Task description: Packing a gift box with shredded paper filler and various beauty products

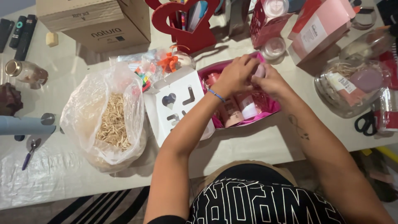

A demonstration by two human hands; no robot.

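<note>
Nearest the camera: black shirt (pixel 257 199) with white lettering, both forearms reaching away over the near edge of the tabletop (pixel 248 145). Tabletop is pale, cluttered; striped rug (pixel 95 209) on the floor at near left.

Left hand (pixel 235 75) and right hand (pixel 271 81) meet over the pink tray (pixel 271 108) at centre. Fingers of both curled in tight around a small pale pink bottle (pixel 260 71), pinched between them; only its end shows, so long axis can't be told. Blue wristband (pixel 216 95) on left wrist.

Inside the tray: pink tubes (pixel 238 108) lying flat, long axes running roughly near-far.

Just left of the tray: white box (pixel 176 105) with heart cutout. Further left: clear plastic bag (pixel 105 118) of straw filler. Far left: cardboard box (pixel 95 23). Far centre: red heart-shaped holder (pixel 186 25). Right: black scissors (pixel 365 122), clear wrapped bundle (pixel 348 85).
</note>
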